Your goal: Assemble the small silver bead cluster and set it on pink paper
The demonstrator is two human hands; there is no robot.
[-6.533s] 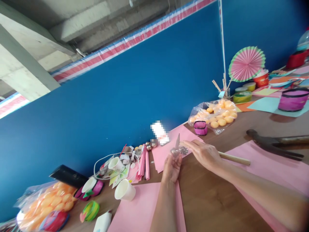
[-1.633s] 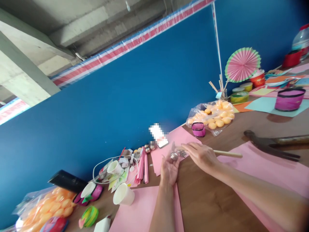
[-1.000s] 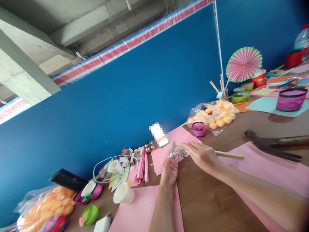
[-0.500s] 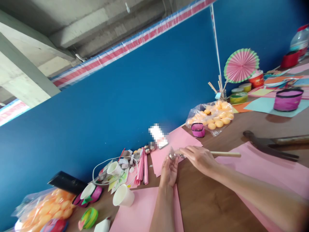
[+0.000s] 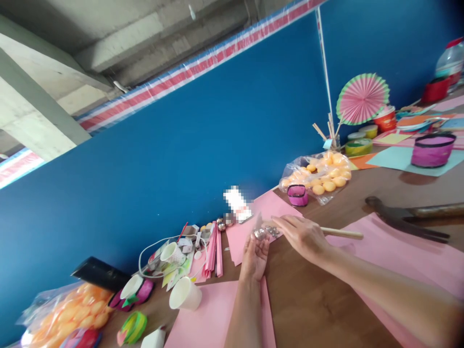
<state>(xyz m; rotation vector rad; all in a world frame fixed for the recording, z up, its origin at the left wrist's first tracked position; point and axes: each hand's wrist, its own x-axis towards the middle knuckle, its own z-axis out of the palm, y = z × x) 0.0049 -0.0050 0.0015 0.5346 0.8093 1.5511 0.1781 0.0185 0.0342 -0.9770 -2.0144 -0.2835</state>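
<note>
My left hand point(image 5: 254, 258) is palm-up near the middle of the table, its fingers curled around a small shiny metallic ball point(image 5: 260, 234). My right hand point(image 5: 299, 237) grips a wooden-handled brush point(image 5: 342, 233); the pale handle sticks out behind the hand to the right. The brush's blurred head is close above the ball, and I cannot tell whether they touch. Just right of the ball, several shiny silvery pieces point(image 5: 273, 231) show between the two hands. Pink paper point(image 5: 239, 239) lies behind the hands.
A hammer point(image 5: 406, 220) rests on the right over pink sheets. White paper cups point(image 5: 185, 293), pink strips point(image 5: 218, 253) and a cable stand left. Bags of orange balls point(image 5: 328, 174) lie at the back and far left. A blue partition point(image 5: 181, 159) borders the table.
My right hand has shifted slightly to the right with the brush, showing more of the silvery pieces. My left hand stays almost in place with the ball.
</note>
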